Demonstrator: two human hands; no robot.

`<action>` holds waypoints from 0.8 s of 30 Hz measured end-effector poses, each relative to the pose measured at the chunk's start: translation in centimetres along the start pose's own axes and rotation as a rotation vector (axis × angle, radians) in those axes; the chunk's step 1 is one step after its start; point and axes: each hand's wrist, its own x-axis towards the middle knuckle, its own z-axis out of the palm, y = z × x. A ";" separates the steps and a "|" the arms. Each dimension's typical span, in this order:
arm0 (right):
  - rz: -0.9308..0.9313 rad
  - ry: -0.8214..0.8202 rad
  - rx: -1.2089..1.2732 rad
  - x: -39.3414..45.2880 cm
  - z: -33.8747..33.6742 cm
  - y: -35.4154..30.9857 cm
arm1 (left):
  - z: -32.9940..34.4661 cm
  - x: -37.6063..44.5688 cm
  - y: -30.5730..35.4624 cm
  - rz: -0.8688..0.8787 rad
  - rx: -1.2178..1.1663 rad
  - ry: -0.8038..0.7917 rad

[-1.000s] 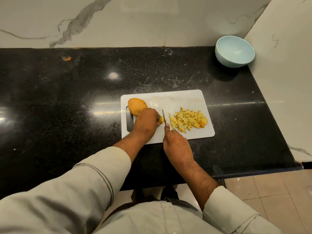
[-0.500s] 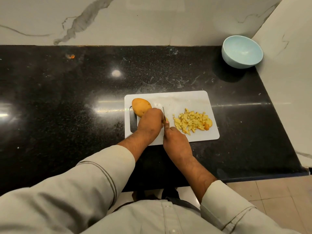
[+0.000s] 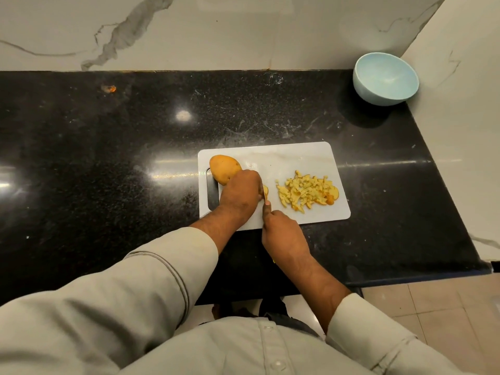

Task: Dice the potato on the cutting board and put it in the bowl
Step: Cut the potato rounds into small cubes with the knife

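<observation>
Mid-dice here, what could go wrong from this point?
The left hand grips the potato piece right beside the knife that the right hand holds, so a fingertip nick seems possible. The bowl sits far off in the corner, so diced pieces may spill in transfer.

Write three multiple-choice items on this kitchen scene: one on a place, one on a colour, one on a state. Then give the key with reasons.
1. Where is the bowl?
A. far right corner of the counter
B. on the cutting board
C. on the floor

2. What colour is the cutting board?
A. black
B. white
C. green

3. What state is the potato in?
A. all diced
B. untouched
C. partly cut

Key: 1 A, it stands by the walls' corner. 2 B, white against the black counter. 3 C, a pile of diced pieces lies beside the large uncut part under the left hand; the right hand holds the knife.
</observation>
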 end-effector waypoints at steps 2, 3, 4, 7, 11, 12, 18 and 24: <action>-0.001 -0.002 -0.002 -0.7 0.1 0.2 | 0.1 -0.1 -0.2 0.017 -0.002 0.015; -0.002 -0.004 -0.001 -1.0 0.2 0.3 | 0.1 -0.2 -0.2 0.018 -0.007 0.020; 0.001 0.001 0.003 -1.2 0.1 0.3 | 0.2 -0.2 -0.3 0.019 -0.014 0.020; 0.017 0.080 0.017 -1.9 -0.4 0.4 | 0.5 -0.5 -0.6 0.018 -0.029 0.022; 0.006 0.156 0.026 -1.9 -0.6 0.1 | 0.8 -0.6 -0.8 -0.008 -0.072 0.086; 0.005 0.155 0.023 -1.6 -0.6 0.0 | 0.8 -0.7 -0.8 -0.016 -0.086 0.105; 0.016 0.123 0.004 0.1 -0.5 -0.8 | 0.5 -0.7 -0.6 -0.020 -0.047 0.082; 0.009 0.095 0.037 1.2 -0.4 -1.2 | 0.0 -0.1 -0.2 -0.041 -0.025 -0.007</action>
